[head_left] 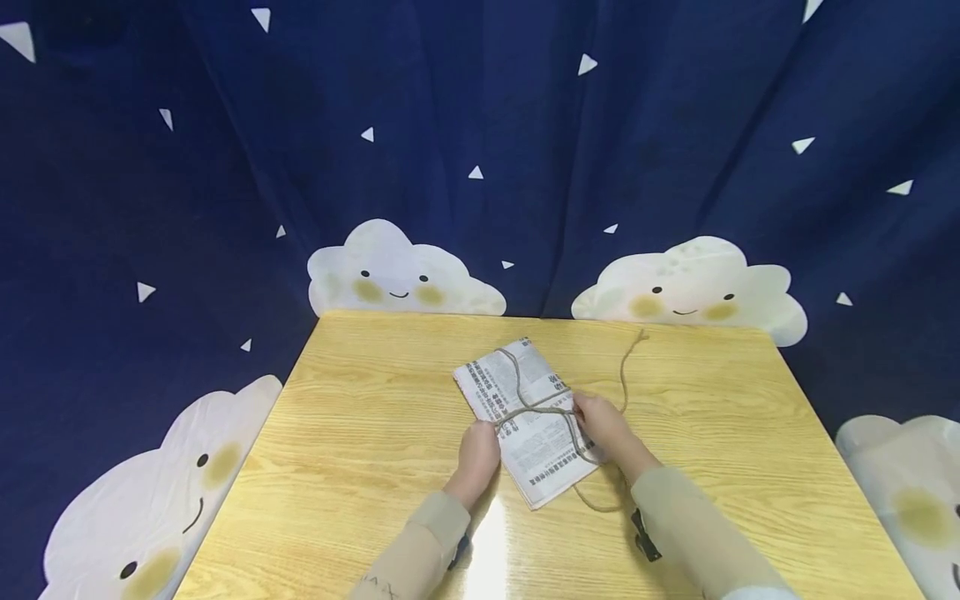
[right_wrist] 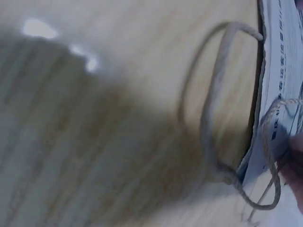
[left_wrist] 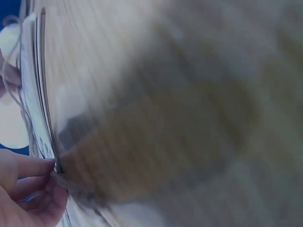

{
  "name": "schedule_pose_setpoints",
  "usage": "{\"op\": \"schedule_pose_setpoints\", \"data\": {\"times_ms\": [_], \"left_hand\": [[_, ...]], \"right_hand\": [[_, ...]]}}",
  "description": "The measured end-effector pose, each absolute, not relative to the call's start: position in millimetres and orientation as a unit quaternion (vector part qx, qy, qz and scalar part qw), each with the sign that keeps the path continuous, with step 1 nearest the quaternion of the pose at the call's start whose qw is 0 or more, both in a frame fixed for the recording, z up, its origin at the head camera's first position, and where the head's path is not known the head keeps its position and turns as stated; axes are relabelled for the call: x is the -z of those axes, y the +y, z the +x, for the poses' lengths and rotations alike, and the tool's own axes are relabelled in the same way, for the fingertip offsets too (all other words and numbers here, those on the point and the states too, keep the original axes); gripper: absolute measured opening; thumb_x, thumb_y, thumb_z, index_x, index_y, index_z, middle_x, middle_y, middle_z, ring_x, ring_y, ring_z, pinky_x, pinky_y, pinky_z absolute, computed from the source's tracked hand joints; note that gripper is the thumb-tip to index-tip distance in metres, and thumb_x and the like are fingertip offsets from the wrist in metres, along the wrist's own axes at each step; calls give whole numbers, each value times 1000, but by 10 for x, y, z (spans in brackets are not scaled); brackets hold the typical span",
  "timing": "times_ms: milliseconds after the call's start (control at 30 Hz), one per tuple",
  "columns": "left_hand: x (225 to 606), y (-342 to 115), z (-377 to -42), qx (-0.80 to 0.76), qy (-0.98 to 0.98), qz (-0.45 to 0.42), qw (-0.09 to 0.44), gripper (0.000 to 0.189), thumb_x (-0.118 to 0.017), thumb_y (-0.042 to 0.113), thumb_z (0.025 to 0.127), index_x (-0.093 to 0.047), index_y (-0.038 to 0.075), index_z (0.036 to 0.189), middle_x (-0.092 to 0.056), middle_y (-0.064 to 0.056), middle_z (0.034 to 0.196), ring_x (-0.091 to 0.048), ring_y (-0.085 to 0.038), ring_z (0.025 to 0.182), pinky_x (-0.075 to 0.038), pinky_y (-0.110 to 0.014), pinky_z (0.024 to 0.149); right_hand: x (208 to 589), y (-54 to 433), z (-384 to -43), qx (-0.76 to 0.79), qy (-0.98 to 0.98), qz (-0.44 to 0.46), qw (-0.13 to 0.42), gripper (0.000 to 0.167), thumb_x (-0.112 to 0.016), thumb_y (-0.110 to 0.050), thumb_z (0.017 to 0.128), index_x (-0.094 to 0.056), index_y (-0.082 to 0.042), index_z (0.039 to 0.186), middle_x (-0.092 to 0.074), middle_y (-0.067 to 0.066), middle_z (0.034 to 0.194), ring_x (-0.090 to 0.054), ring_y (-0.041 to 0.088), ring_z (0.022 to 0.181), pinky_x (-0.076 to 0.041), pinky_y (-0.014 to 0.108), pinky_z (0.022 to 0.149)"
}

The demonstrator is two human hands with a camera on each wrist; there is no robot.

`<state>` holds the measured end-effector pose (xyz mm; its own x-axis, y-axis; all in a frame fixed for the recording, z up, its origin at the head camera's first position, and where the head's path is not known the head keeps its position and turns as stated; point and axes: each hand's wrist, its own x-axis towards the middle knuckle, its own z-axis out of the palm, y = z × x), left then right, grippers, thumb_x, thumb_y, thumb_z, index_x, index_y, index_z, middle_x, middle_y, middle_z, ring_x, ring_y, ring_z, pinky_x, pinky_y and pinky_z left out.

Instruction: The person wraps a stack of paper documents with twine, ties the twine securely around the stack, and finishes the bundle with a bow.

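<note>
A folded newspaper bundle point(head_left: 536, 454) lies at a slant on the table, with brown twine point(head_left: 517, 375) crossing over its top. At the bundle's left edge my left hand point(head_left: 478, 454) pinches the twine; the left wrist view shows thumb and fingers point(left_wrist: 35, 165) closed together there, beside the stacked paper layers point(left_wrist: 40, 85). My right hand point(head_left: 606, 427) grips the twine at the right edge, the strands crossing between both hands. In the right wrist view only a bit of that hand point(right_wrist: 294, 165) shows, near a loop of twine point(right_wrist: 215, 94) hanging off the paper.
The wooden table point(head_left: 360, 392) reaches back to a dark blue curtain point(head_left: 450, 108) printed with clouds and triangles. One loose twine end point(head_left: 624, 367) trails behind the right hand, and another length point(head_left: 596, 507) curves over the table at the bundle's near side.
</note>
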<state>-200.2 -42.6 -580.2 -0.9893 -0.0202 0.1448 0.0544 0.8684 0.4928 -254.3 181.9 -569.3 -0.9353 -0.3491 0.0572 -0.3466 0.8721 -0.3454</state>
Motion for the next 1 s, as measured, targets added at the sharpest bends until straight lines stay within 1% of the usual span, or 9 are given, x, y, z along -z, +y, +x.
{"op": "schedule_pose_setpoints", "data": {"times_ms": [67, 133, 267, 367, 500, 600, 733, 867, 1000], "left_hand": [[5797, -451, -2049, 238, -968, -20, 79, 14, -53, -3, 83, -63, -2, 73, -59, -12, 66, -59, -22, 57, -49, -28, 47], [5789, -478, -2102, 220, -972, -30, 79, 12, -54, -2, 83, -64, -4, 77, -60, -12, 68, -60, -23, 60, -51, -29, 49], [5785, -530, -2224, 214, -973, -49, 66, 10, -56, 2, 85, -66, -1, 84, -61, -10, 72, -61, -22, 65, -53, -29, 55], [5780, -567, -2306, 208, -974, -66, 57, 9, -58, 3, 85, -66, 1, 83, -62, -9, 72, -61, -21, 66, -53, -29, 57], [5763, -607, -2384, 188, -977, -85, 54, 9, -60, 2, 82, -67, 2, 77, -60, -9, 71, -60, -21, 65, -52, -30, 58], [5758, -631, -2418, 184, -978, -90, 45, 8, -62, 2, 81, -68, 2, 77, -60, -8, 72, -60, -20, 66, -52, -29, 59], [5767, -657, -2438, 194, -976, -94, 39, 8, -61, 2, 82, -69, 2, 80, -61, -8, 75, -60, -20, 69, -52, -29, 62], [5802, -693, -2448, 208, -972, -104, 43, 11, -60, 5, 85, -69, 2, 89, -61, -7, 80, -61, -20, 75, -53, -30, 69], [5828, -765, -2440, 239, -963, -114, 47, 14, -57, 5, 88, -66, -1, 97, -58, -7, 88, -60, -20, 83, -52, -29, 76]], "right_hand": [[5690, 1784, -2476, 167, 970, -175, -15, 8, -59, -6, 87, -54, -6, 80, -56, 4, 64, -52, 16, 56, -47, 28, 50], [5675, 1740, -2405, 163, 973, -165, -19, 6, -59, -5, 87, -55, -4, 82, -57, 6, 63, -54, 17, 54, -47, 28, 48], [5663, 1656, -2288, 145, 980, -137, -18, 6, -59, -4, 86, -57, 1, 87, -57, 9, 61, -54, 18, 50, -46, 26, 44], [5652, 1587, -2212, 136, 984, -117, -22, 13, -60, -5, 85, -58, 6, 92, -56, 9, 60, -53, 17, 49, -44, 25, 41], [5636, 1501, -2121, 126, 986, -101, -30, 15, -61, -3, 82, -59, 8, 93, -57, 11, 61, -55, 20, 50, -46, 26, 42], [5633, 1456, -2075, 121, 987, -96, -32, 13, -61, -2, 81, -59, 7, 90, -57, 13, 62, -57, 23, 52, -48, 28, 44], [5630, 1455, -2060, 122, 988, -91, -26, 14, -61, -3, 81, -59, 6, 91, -59, 14, 65, -59, 25, 55, -50, 29, 46], [5587, 1544, -2085, 158, 984, -80, 8, 9, -61, -4, 83, -58, 3, 89, -59, 10, 67, -57, 20, 56, -48, 26, 47], [5551, 1723, -2140, 207, 975, -80, 30, 4, -61, -5, 84, -58, -3, 83, -55, 2, 64, -50, 13, 56, -44, 24, 49]]}}
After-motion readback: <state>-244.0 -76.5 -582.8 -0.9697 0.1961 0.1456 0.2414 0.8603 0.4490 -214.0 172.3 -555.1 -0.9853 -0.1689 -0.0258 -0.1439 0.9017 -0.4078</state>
